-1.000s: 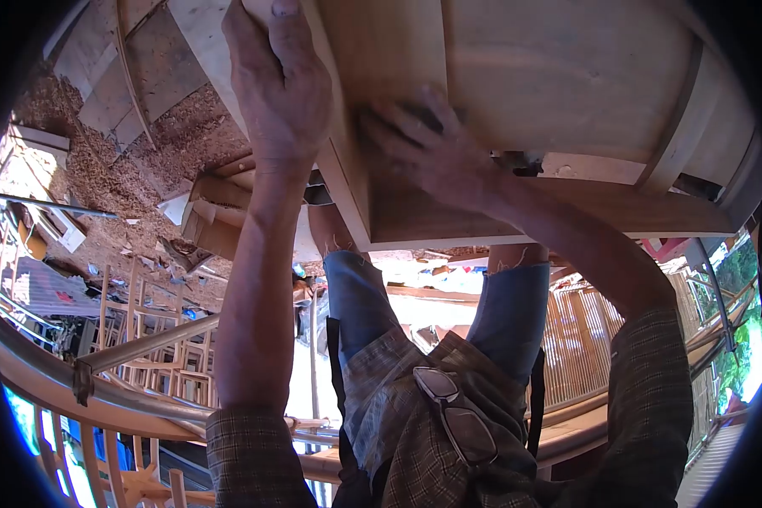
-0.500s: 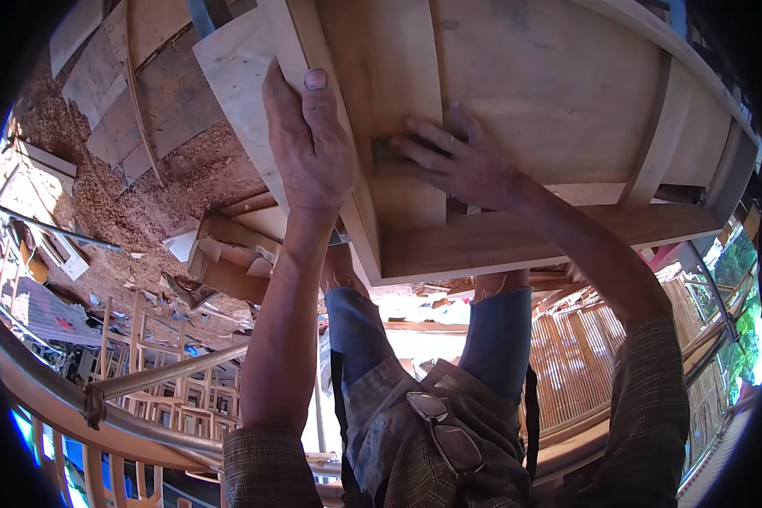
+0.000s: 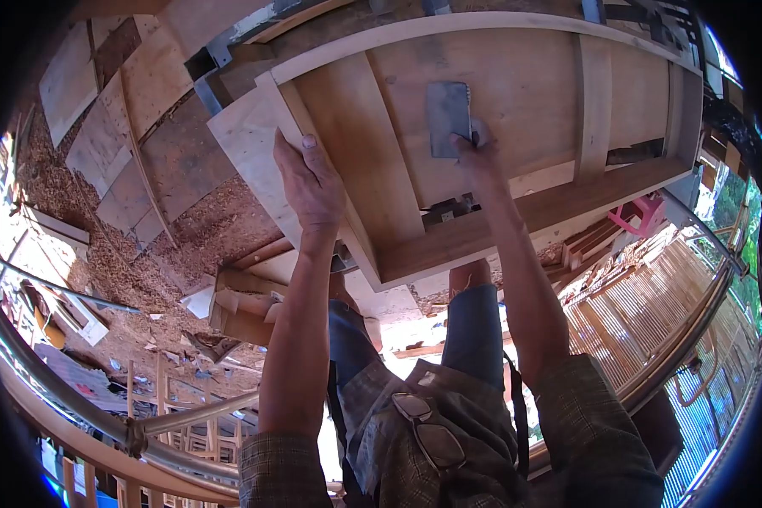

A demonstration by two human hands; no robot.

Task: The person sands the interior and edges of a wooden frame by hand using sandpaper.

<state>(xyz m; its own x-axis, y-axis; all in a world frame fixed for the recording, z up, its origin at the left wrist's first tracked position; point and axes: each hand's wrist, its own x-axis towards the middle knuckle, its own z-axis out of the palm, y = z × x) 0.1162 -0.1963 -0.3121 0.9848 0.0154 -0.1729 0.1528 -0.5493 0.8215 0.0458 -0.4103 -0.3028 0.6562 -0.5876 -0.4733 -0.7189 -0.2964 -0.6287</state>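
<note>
A wooden frame (image 3: 516, 218) with thin panels set inside it and a curved far rail lies in front of me. My left hand (image 3: 311, 188) grips the frame's left rail, with the thumb on top and the fingers over the outer side. Over the middle panel (image 3: 525, 102), my right hand (image 3: 480, 157) pinches the near right corner of a grey rectangular sheet of sandpaper (image 3: 449, 114). The sandpaper appears flat; whether it touches the panel, I cannot tell.
Plywood offcuts (image 3: 144, 110) lie on the shavings-covered ground at left. A cardboard box (image 3: 244, 305) stands near my legs. Metal tubing (image 3: 68, 423) curves round me at lower left. A pink stool (image 3: 639, 216) and slatted wood (image 3: 652, 313) are at right.
My right hand has moved from the left panel, where its fingers lay spread, to the middle panel and now pinches the sandpaper. My left hand keeps its grip. More of the frame shows.
</note>
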